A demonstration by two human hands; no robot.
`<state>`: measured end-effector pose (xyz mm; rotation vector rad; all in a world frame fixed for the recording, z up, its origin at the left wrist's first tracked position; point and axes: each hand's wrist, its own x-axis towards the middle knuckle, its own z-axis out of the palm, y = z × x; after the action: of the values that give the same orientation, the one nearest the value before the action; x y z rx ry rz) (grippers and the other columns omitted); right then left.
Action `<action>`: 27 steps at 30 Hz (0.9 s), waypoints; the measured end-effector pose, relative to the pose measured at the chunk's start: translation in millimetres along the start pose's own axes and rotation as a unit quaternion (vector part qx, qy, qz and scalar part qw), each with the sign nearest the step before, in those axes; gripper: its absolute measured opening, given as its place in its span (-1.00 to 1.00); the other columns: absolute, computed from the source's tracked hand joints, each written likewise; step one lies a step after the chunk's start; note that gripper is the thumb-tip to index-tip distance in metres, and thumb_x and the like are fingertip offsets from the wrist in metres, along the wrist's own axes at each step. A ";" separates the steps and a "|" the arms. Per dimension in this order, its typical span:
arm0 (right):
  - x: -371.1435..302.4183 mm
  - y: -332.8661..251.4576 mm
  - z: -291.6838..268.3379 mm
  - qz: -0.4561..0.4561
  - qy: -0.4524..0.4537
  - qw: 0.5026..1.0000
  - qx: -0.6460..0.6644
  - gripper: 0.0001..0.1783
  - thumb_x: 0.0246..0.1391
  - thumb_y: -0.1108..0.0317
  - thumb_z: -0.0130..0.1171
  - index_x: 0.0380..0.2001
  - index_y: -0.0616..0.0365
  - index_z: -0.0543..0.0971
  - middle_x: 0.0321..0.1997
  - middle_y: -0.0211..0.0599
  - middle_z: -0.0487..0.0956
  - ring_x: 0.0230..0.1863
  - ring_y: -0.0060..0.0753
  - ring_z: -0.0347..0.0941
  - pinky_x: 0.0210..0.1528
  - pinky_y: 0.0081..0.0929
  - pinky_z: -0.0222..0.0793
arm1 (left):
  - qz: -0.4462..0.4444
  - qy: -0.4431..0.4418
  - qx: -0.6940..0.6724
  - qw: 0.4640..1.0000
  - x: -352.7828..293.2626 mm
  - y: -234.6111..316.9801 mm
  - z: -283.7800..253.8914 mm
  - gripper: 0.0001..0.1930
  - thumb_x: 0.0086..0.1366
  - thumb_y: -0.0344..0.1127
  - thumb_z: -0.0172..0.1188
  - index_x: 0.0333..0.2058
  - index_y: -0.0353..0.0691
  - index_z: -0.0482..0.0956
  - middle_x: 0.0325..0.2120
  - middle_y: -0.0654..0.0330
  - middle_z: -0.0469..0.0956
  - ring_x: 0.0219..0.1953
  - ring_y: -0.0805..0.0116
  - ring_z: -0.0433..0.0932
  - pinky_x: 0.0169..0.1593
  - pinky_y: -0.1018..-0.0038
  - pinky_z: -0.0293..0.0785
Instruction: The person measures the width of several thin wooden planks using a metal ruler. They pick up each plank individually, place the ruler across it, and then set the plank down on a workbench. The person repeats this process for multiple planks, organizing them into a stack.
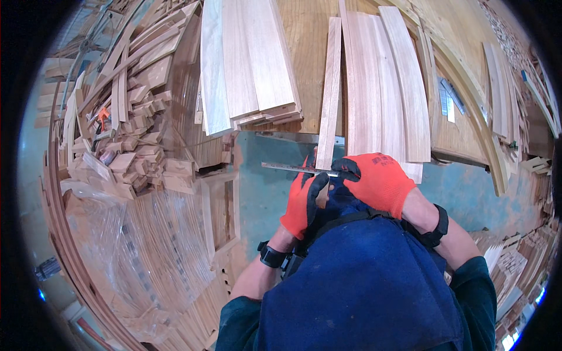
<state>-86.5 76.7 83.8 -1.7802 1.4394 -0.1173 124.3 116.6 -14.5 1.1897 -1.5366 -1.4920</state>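
Left hand [301, 199], right hand [379, 182]: both curled close, exact grip I can't tell | thin wood strip [329, 88]: near end between them, metal ruler [284, 167] across it | from afar, I'd say ruler work is begun, not done.

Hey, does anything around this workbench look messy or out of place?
Yes, the jumbled pile of short wood pieces on the left: they lie at mixed angles, unlike the neatly lined-up boards on the table. A small orange object also stands out among the wood; I can't tell what it is.
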 end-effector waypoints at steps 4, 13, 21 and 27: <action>0.0 0.4 0.4 0.014 -0.007 1.000 0.015 -0.75 0.16 0.13 0.11 -0.29 0.04 0.63 -0.25 -0.04 0.66 -0.15 0.14 0.58 -0.11 0.01 0.47 | -0.151 0.023 -0.117 0.981 1.4 13.0 4.2 -0.63 0.51 -0.21 -0.02 0.15 -0.32 0.40 -0.29 0.13 0.65 -0.39 0.44 0.59 -0.28 0.48 0.54; 2.2 5.6 2.5 0.019 -0.010 1.000 0.015 -0.74 0.15 0.12 0.13 -0.29 0.05 0.63 -0.25 -0.03 0.67 -0.14 0.15 0.58 -0.08 0.00 0.48 | -0.153 0.036 -0.158 0.975 5.1 22.9 7.4 -0.67 0.52 -0.20 -0.03 0.01 -0.35 0.48 -0.33 0.16 0.64 -0.38 0.47 0.58 -0.25 0.49 0.52; 3.3 1.2 -0.7 0.033 -0.028 0.999 0.010 -0.71 0.13 0.09 0.15 -0.27 0.05 0.63 -0.23 -0.02 0.67 -0.12 0.14 0.58 -0.06 -0.01 0.49 | -0.198 0.016 -0.156 0.968 2.3 21.8 3.0 -0.68 0.51 -0.20 -0.01 -0.07 -0.38 0.52 -0.26 0.10 0.63 -0.33 0.42 0.59 -0.22 0.46 0.53; -3.1 19.9 9.6 0.002 0.049 0.999 0.014 -0.68 0.10 0.09 0.18 -0.18 0.03 0.64 -0.15 -0.06 0.68 -0.06 0.14 0.59 0.01 -0.02 0.50 | -0.009 -0.017 0.080 0.997 -5.0 5.6 -1.4 -0.49 0.46 -0.21 0.10 0.29 -0.18 0.21 -0.22 0.15 0.56 -0.28 0.45 0.53 -0.29 0.51 0.49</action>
<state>-97.7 84.3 66.1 -1.7702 1.5038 -0.2232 126.5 120.4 -8.2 1.2772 -1.6992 -1.4290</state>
